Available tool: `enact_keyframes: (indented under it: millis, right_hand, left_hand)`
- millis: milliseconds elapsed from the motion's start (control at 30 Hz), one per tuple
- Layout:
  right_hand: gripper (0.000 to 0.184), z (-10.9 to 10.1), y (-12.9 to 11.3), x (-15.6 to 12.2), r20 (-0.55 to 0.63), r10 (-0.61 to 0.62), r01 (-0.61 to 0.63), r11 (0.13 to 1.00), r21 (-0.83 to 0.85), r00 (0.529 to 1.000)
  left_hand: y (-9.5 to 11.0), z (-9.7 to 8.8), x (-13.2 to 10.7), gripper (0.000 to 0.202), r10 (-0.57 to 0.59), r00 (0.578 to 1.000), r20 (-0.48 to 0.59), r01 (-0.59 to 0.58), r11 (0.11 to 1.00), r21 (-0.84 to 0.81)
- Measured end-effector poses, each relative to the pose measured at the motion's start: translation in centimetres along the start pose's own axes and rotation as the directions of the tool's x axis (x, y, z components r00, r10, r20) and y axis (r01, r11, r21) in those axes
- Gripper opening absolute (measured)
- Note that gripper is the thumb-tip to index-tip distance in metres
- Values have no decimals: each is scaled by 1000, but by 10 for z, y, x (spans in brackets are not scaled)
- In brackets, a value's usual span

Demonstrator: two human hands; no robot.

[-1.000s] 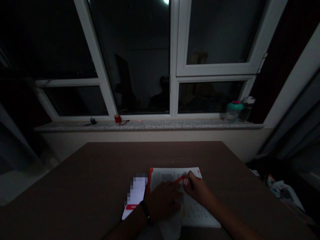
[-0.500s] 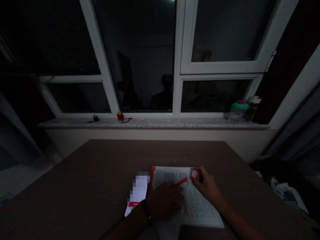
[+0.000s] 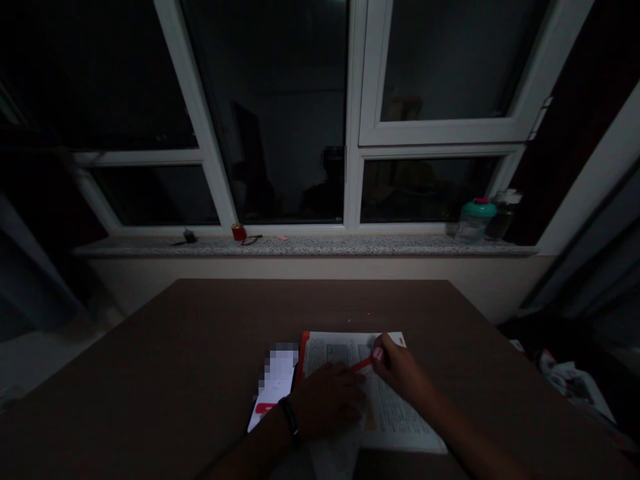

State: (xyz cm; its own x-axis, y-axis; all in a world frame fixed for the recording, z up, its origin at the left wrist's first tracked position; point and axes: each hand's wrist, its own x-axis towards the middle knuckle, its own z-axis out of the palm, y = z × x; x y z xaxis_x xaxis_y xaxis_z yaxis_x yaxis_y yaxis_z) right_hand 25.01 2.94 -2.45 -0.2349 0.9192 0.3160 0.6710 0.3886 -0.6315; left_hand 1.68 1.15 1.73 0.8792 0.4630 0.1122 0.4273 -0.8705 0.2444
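Note:
An open-page book or workbook with printed text and an orange-red left edge lies near the table's front. Across its middle my left hand rests palm down with fingers stretched out, a dark band on the wrist. A narrow red strip runs from beside its fingertips toward my right hand; its kind is unclear. My right hand pinches a small pink block, which looks like an eraser, against the upper page. Below my left hand, a thin pale sheet reaches past the book's lower edge.
Left of the book lies a lit phone, partly pixelated. The brown table meets a wall under a granite sill. On the sill stand a red jar, a teal-lidded bottle and a clear bottle. Cluttered papers lie right.
My right hand has shifted slightly left with the pink block, now meeting the red strip's end, and has turned. My left hand stays about where it was.

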Motion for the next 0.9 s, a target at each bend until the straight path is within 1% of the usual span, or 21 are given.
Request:
enact_keyframes:
  millis: [100,167,233,300,400,467,533,600,733,833,900]
  right_hand:
    - [6,-1,7,6,-48,3,-4,1000,-6,999]
    - [4,-2,9,6,-63,33,-31,999,44,997]
    - [8,-5,8,5,-55,58,-52,994,95,997]
    - [12,-7,6,1,-19,47,-44,992,116,999]
    - [10,-8,1,-5,74,-12,4,994,107,997]
    - [9,-8,-2,-9,144,-50,39,996,78,988]
    - [9,-7,-3,-9,181,-70,65,997,31,981]
    - [10,-6,-1,-7,175,-63,68,997,-26,982]
    - [11,-8,10,3,115,4,12,990,-141,993]
    - [11,-9,16,7,85,9,5,987,-161,996]
    - [10,-9,17,6,85,5,8,988,-153,996]
  left_hand:
    - [0,-1,0,23,6,1000,11,-6,1000,-18]
    - [1,-1,-1,23,5,1000,22,-4,1000,-21]
    - [1,0,-1,22,3,1000,15,-3,1000,-18]
    - [0,2,-2,20,10,1000,3,-10,1000,-18]
    - [-1,4,-2,21,28,1000,-9,-28,999,-22]
    - [-1,4,-2,22,37,999,-13,-37,999,-25]
    - [-1,4,-1,22,41,999,-7,-41,999,-28]
    - [-1,2,-1,22,42,999,3,-42,998,-36]
    - [0,0,-1,21,46,999,7,-46,998,-49]
    - [-1,1,-1,21,42,999,2,-42,998,-48]
    - [-1,3,-2,21,31,1000,-3,-31,998,-52]
